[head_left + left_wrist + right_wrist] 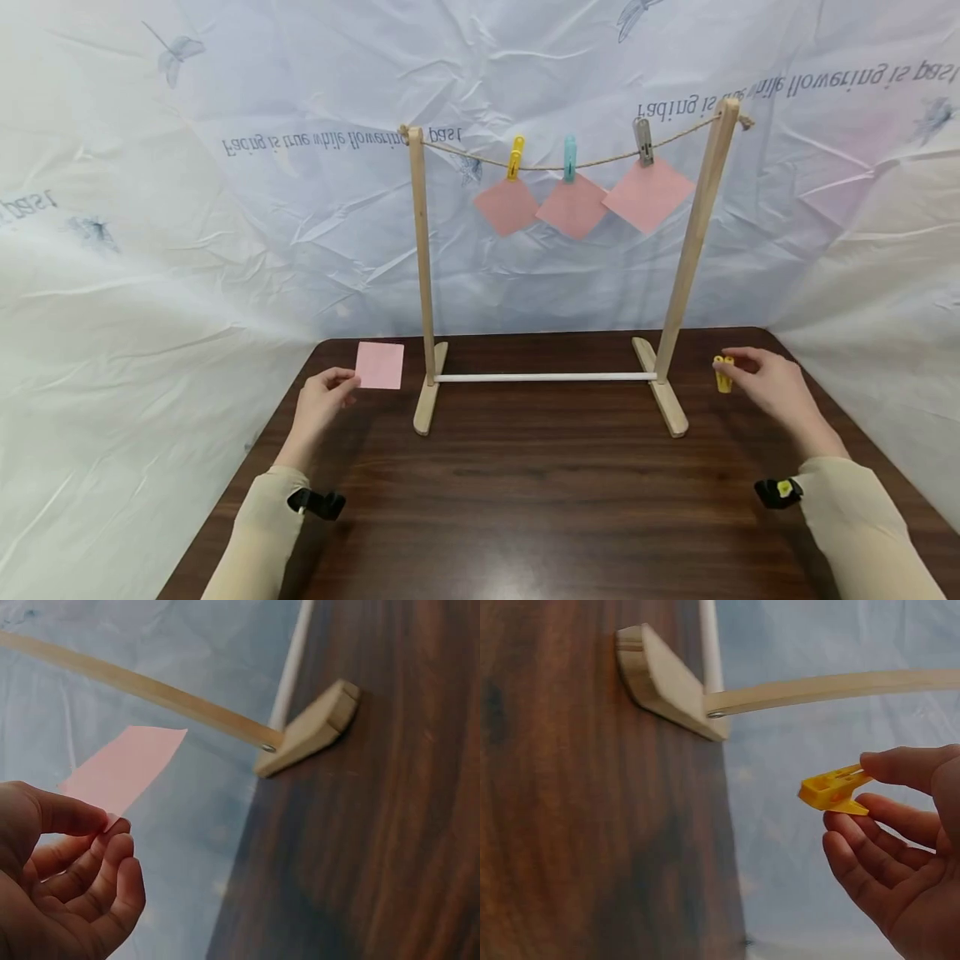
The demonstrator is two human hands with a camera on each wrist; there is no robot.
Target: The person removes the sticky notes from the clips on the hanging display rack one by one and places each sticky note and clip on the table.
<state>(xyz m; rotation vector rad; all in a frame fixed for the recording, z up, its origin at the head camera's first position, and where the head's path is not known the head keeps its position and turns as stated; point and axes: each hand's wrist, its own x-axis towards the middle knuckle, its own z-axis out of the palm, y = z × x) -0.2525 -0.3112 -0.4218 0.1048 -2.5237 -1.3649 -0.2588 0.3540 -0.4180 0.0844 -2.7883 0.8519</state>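
My left hand pinches one corner of a square pink paper between thumb and fingers, left of the wooden stand. In the left wrist view the same paper sticks out beyond the fingertips. On the other side of the stand, my right hand pinches a yellow clothespin by its handle ends; the right wrist view shows the clothespin between thumb and fingers. Three pink papers hang from the twine, held by a yellow clothespin, a blue clothespin and a grey clothespin.
The stand has a left post, a right post, wooden feet and a white crossbar. It rests on a dark wooden table. Pale printed sheeting surrounds the table at the back and sides.
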